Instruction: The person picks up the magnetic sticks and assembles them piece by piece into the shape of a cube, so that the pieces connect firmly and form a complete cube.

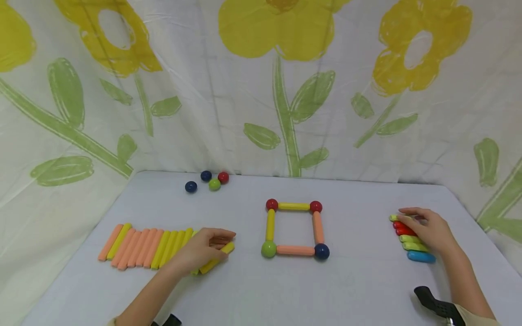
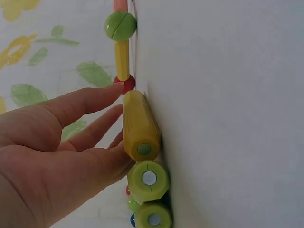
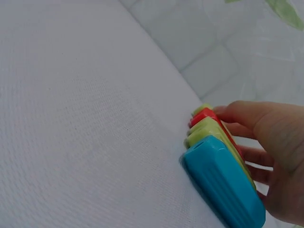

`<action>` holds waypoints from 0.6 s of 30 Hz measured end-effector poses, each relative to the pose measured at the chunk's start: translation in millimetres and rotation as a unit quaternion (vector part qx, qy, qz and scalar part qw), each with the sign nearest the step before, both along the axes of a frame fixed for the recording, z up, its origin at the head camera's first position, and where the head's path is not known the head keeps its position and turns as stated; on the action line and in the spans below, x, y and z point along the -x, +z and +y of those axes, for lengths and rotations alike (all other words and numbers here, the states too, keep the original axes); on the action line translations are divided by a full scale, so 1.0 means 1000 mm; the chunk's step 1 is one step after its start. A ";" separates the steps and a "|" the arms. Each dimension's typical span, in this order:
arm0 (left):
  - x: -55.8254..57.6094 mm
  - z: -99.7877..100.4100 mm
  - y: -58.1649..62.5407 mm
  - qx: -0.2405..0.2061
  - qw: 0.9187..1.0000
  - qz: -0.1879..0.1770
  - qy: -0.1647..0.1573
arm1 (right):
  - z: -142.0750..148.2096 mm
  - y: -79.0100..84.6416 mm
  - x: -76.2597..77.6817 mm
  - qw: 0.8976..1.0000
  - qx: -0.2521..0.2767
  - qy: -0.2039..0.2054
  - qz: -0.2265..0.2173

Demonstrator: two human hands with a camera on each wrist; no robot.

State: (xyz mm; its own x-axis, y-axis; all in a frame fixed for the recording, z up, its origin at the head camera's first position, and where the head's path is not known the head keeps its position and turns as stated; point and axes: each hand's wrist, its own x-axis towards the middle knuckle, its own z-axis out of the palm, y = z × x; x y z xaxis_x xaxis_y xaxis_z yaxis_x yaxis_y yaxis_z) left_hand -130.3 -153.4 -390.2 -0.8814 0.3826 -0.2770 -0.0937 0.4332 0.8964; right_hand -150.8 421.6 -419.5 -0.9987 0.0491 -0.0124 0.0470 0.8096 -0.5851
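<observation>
With left hand (image 1: 199, 250) loosely spread, touches yellow stick (image 2: 140, 124), left. With right hand (image 1: 430, 229) loosely spread, touches red block (image 3: 206, 114), right.

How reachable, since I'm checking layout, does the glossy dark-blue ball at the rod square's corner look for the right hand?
Probably yes: past the red, green and blue rods by the right hand, only bare white tabletop precedes the ball.

White table (image 1: 367, 290) with four balls (image 1: 214, 184), a row of sticks (image 1: 153, 248), a ball-and-stick square (image 1: 295, 250) and bright pieces (image 1: 421, 256)
</observation>
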 end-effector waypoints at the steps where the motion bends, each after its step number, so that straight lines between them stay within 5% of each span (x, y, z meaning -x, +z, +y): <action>1: 0.001 0.000 -0.002 -0.001 1.000 0.000 -0.005 | 0.000 0.000 0.000 1.000 -0.001 0.002 -0.001; 9: 0.002 0.000 -0.007 0.008 1.000 0.008 -0.011 | -0.001 -0.003 0.002 1.000 0.002 -0.003 -0.001; 18: -0.001 0.002 -0.006 0.015 0.999 0.042 -0.009 | -0.005 -0.010 0.001 0.998 0.014 -0.034 0.055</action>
